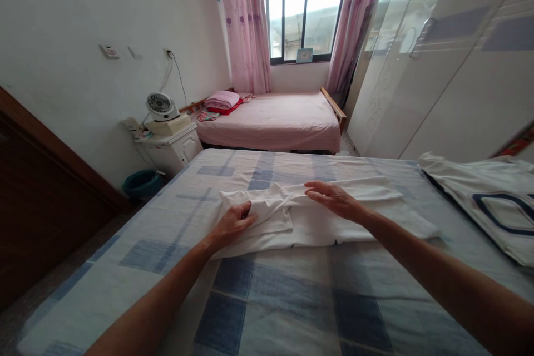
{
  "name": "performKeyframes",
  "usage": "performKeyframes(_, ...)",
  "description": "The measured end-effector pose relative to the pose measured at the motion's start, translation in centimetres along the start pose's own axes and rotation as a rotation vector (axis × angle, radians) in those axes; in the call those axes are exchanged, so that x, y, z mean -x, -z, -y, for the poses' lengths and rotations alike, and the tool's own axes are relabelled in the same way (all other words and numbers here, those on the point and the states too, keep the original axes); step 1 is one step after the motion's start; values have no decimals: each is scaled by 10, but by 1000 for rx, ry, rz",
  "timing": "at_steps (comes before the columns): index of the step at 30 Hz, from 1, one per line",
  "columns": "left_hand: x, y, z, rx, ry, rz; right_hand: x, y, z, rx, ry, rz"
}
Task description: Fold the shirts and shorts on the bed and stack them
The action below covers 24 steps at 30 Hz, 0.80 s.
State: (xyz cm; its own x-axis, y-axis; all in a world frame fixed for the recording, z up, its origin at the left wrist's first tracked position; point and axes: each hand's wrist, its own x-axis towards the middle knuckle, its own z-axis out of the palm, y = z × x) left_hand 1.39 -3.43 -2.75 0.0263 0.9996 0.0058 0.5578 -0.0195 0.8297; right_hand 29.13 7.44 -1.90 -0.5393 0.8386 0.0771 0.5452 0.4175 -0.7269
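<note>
Folding white garment (317, 228) on bed (271, 300): left hand (231, 225) fingers clench its folded edge, right hand (334, 200) flat, released; edges should stay aligned, taut.

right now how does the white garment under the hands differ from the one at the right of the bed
The folded garment is plain white; the trimmed garment carries dark blue lines.
The folded garment is gathered into a long band; the trimmed garment lies spread flat.
The left hand pinches the folded garment and the right hand rests flat on it; the trimmed garment is untouched.
Both are white, on the checked bedcover.
</note>
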Motion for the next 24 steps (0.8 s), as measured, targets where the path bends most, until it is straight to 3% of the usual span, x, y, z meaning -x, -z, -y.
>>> performKeyframes(3, 0, -4, 5, 84, -46, 90, -27, -26, 17, 33, -7, 53)
performKeyframes(10, -2, -7, 11, 284, -87, 28, -78, -58, 30, 109, -161, -33)
performKeyframes(14, -7, -10, 20, 402, -67, -11, -69, -54, 28, 22, -135, -85)
performKeyframes(17, -11, -13, 27, 429, 41, -128, -52, -50, 19, -74, -119, -183)
performKeyframes(20, -13, -14, 27, 383, 56, -195, -40, -52, 8, -105, -146, -166)
performKeyframes(24, -8, -12, 22, 221, 18, -193, -36, -56, 4, -116, -120, -163)
